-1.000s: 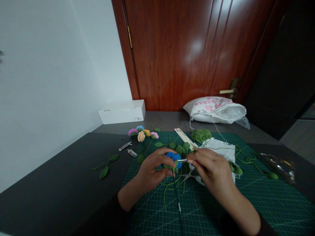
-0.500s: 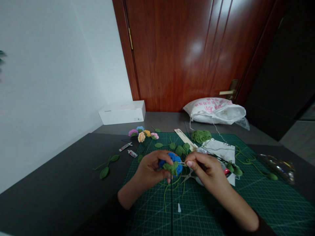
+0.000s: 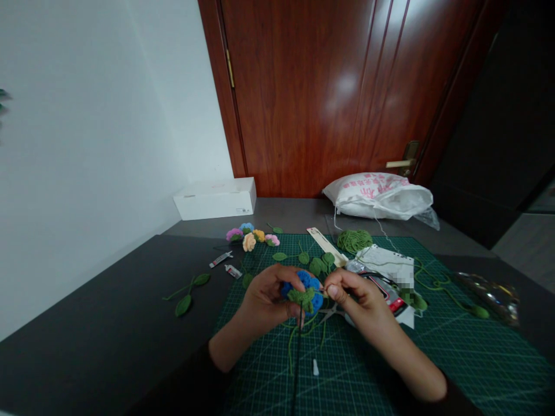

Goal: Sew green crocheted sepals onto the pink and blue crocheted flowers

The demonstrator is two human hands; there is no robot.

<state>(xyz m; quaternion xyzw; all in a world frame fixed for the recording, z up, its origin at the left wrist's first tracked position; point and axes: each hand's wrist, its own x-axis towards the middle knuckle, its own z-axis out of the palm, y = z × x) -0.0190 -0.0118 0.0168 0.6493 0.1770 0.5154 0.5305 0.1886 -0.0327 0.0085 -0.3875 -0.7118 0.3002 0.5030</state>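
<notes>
A blue crocheted flower (image 3: 309, 278) with a green yarn base (image 3: 302, 298) is pinched in my left hand (image 3: 265, 296), its back turned toward me. From the base a long dark stem (image 3: 297, 358) runs down toward the bottom of the view. My right hand (image 3: 358, 296) is closed, thumb against forefinger, on a thin metal needle (image 3: 319, 290) whose far end meets the flower at the edge of the green base. Whether its tip is inside the stitches I cannot tell. Loose green yarn tails (image 3: 307, 330) and scissors (image 3: 332, 312) lie below and behind the hands.
A green cutting mat (image 3: 347, 370) covers much of the dark table. Around it lie crocheted flowers (image 3: 248, 241), leaves (image 3: 184, 305), glue tubes (image 3: 233, 271), a white cap (image 3: 315, 367), a green yarn bundle (image 3: 354, 240) and paper (image 3: 390, 261). Behind stand a white box (image 3: 217, 202) and a bag (image 3: 373, 193).
My right hand has come slightly closer to the flower, and less of the needle shows between them. The stem's lower end has swung a little left.
</notes>
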